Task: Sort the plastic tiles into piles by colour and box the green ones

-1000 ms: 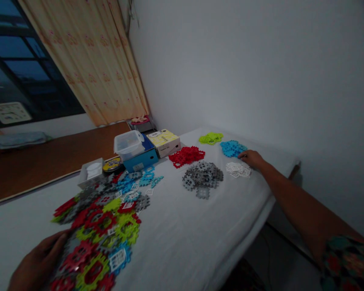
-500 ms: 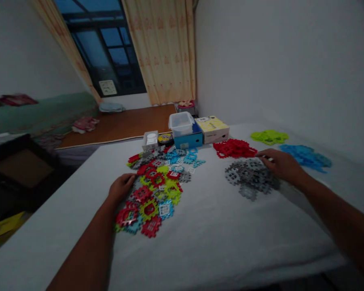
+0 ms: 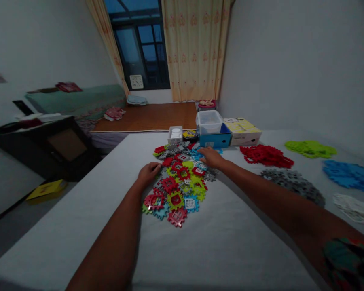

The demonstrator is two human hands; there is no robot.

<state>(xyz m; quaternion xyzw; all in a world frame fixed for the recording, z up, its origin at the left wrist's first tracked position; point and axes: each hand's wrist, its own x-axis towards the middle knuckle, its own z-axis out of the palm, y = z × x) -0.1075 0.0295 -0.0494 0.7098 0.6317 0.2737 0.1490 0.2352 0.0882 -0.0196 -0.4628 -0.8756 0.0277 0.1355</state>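
Head: white box [image 3: 170, 136] holds white item [image 3: 176, 132]; hands [image 3: 147, 175] [image 3: 212, 158] at mixed pieces [image 3: 183, 174].

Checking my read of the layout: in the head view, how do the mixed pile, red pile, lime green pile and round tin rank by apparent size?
1. Mixed pile, clearly largest
2. Red pile and lime green pile: too alike to rank
3. Round tin, smallest

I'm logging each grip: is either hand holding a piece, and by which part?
Cannot tell: left hand is at the mixed pile, right hand at its blue pieces; no hold shows clearly.
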